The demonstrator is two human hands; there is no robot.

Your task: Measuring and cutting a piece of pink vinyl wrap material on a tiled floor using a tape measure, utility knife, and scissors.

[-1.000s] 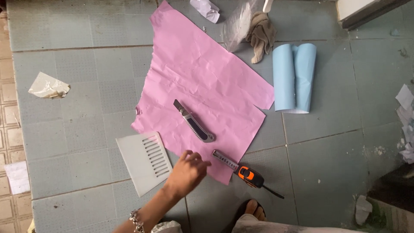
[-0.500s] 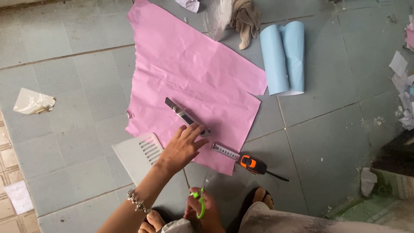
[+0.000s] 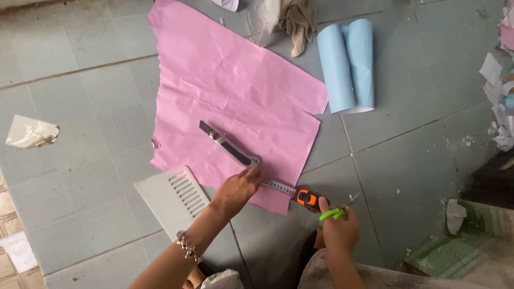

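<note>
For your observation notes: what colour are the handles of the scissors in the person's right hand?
Bright green scissor handles, clearest in the head view.

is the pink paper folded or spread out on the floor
Spread out. The pink paper lies flat and creased on the tiled floor, one layer, with the utility knife resting on it.

Soft, even daylight, faint shadows, no glare; edges perhaps slightly blurred.
</note>
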